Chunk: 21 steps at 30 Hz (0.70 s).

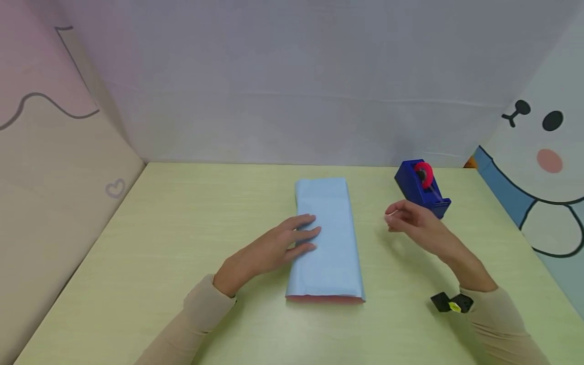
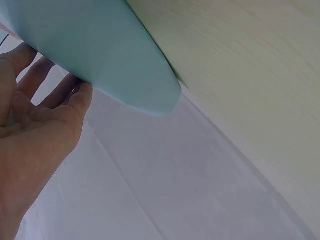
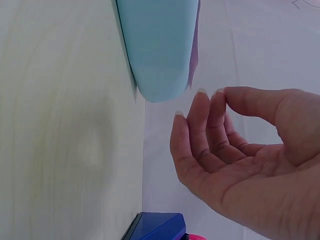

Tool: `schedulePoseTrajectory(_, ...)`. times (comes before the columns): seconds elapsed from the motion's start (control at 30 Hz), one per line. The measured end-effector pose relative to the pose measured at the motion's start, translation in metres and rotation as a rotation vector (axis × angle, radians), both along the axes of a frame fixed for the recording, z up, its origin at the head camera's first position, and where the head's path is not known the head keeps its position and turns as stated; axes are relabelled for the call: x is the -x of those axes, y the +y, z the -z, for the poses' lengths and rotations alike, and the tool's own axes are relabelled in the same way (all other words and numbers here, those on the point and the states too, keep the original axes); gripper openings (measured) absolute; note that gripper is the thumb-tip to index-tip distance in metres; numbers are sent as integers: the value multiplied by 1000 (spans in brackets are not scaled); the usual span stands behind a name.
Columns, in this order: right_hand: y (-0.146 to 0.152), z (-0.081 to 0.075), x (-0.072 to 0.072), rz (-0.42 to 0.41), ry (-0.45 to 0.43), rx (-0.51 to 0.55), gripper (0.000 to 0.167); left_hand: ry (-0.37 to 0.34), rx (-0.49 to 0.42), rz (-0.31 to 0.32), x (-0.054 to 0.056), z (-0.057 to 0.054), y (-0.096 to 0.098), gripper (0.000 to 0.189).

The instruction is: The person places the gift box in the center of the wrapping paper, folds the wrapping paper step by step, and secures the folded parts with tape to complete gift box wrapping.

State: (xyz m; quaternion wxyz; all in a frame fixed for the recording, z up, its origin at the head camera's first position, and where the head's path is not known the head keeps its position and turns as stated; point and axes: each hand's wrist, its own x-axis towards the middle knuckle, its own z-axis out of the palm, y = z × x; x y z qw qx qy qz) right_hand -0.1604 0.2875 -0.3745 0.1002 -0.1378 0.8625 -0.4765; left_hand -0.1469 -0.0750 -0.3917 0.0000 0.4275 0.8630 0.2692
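A long folded piece of light blue paper (image 1: 326, 253) lies on the table with a pink inner side at its near end. It bulges, rounded at the end, in the right wrist view. My left hand (image 1: 274, 246) rests spread fingers on its left edge, with the thumb hidden in the head view. To the right, my right hand (image 1: 422, 225) is raised above the table, thumb and fingertips brought together. A thin whitish sliver, like a piece of tape (image 1: 394, 212), shows between them. Just beyond that hand stands a blue tape dispenser (image 1: 412, 185) with a red-cored roll.
The pale wooden table (image 1: 205, 203) meets a whitish back sheet (image 1: 292, 126). Printed side panels stand left and right, the right one with a cartoon face (image 1: 547, 152). A small black device with a yellow mark (image 1: 453, 306) sits at my right cuff.
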Motion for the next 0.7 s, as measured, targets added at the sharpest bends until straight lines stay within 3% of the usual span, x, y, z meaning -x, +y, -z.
schedulePoseTrajectory(0.3,-9,-3,0,-47,43,88,27,-20,13,-10,0,0,0,44)
schedulePoseTrajectory(0.7,-18,-3,2,-199,80,216,16,-9,1,-3,0,0,0,44)
